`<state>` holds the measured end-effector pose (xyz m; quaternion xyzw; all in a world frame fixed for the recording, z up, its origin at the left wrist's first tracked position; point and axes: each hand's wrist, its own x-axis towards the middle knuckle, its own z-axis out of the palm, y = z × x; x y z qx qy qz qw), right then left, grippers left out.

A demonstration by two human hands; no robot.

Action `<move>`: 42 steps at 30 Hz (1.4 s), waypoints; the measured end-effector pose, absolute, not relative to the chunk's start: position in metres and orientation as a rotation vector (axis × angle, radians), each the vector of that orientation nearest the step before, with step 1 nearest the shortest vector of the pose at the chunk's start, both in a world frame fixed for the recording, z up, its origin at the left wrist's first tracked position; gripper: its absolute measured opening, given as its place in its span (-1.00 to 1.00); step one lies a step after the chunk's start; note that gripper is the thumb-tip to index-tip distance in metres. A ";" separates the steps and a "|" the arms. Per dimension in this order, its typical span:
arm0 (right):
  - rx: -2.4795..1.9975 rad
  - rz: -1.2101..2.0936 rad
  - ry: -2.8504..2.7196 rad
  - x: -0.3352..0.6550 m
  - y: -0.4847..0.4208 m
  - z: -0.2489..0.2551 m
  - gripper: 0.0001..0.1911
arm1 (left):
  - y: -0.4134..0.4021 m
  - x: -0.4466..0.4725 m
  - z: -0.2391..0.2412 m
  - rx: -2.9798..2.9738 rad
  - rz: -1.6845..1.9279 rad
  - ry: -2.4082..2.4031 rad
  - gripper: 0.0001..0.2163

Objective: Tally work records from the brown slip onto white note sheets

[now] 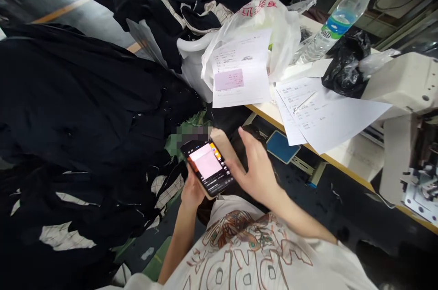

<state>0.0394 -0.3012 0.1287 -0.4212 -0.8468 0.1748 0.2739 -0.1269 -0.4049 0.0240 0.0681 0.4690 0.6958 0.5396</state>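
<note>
A smartphone (207, 169) with a lit screen lies tilted in my left hand (192, 189), whose fingers grip its lower left side. The screen shows a large pale pink block with dark bands around it. My right hand (255, 166) is at the phone's right side with fingers spread; the thumb points toward the screen, and I cannot tell whether it touches. Just past the phone, a printed sheet (241, 93) with a small pink slip (229, 80) on it rests against a white plastic bag (277, 25).
Dark fabric (85, 98) is heaped on the left. On the table at right are papers (328, 116) with a pen (304, 102), a water bottle (342, 20), a black plastic bag (347, 68) and a sewing machine (404, 80). A white tub (193, 59) stands beside the table.
</note>
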 end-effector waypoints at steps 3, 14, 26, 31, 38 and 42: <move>-1.259 0.553 -2.241 0.051 -0.346 0.110 0.02 | -0.388 -0.108 0.034 0.212 1.576 1.046 -0.35; -1.385 0.496 -2.024 0.089 -0.364 0.102 -0.42 | -0.378 -0.051 0.063 0.339 1.458 0.932 -0.29; -1.300 0.407 -2.008 0.153 -0.379 0.117 -0.41 | -0.404 0.003 0.074 0.348 1.441 0.862 -0.33; -1.227 0.544 -2.051 0.165 -0.362 0.130 -0.26 | -0.417 0.031 0.079 0.267 1.358 0.781 -0.49; -1.236 0.670 -2.036 0.166 -0.364 0.121 -0.20 | -0.432 0.057 0.085 0.241 1.299 0.775 -0.45; -1.262 0.630 -2.010 0.174 -0.375 0.115 -0.15 | -0.443 0.065 0.078 0.320 1.309 0.758 -0.42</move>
